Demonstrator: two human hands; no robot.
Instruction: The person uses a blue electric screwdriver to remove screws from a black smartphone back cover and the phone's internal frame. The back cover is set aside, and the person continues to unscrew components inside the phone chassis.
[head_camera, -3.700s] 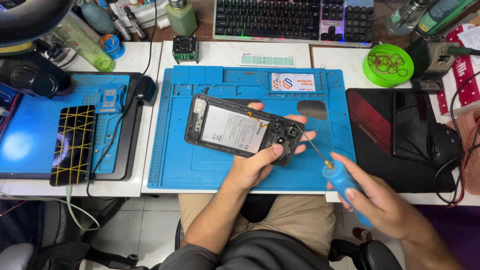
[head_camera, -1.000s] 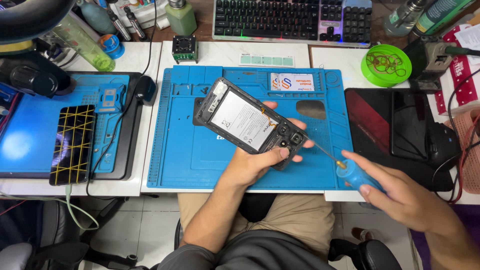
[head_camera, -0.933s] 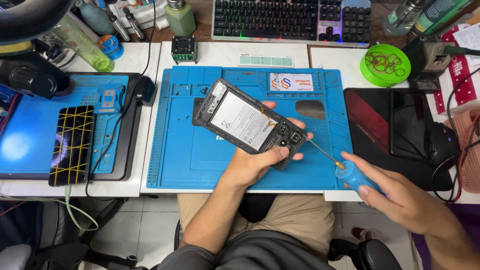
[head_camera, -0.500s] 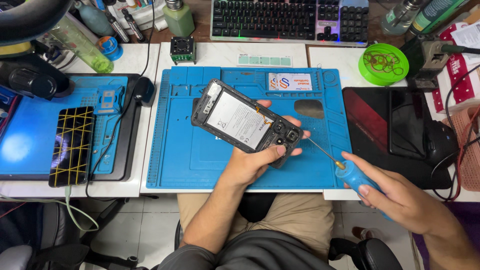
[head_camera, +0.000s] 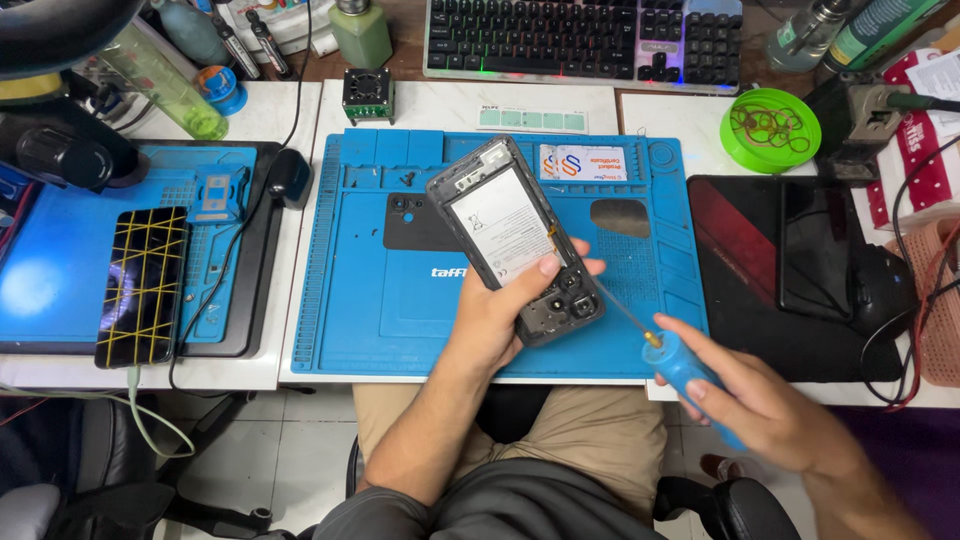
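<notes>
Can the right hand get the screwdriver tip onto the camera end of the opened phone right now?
Probably yes: the right hand holds the blue-handled screwdriver with its thin shaft angled at the opened black phone, which the left hand tilts up; nothing blocks the way.

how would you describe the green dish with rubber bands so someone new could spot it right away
Start at the keyboard along the back of the desk and go to its right end. Just below and right of it sits the round green dish, beside the blue mat's far corner. It is the only bright green bowl, holding loose rubber bands.
</notes>
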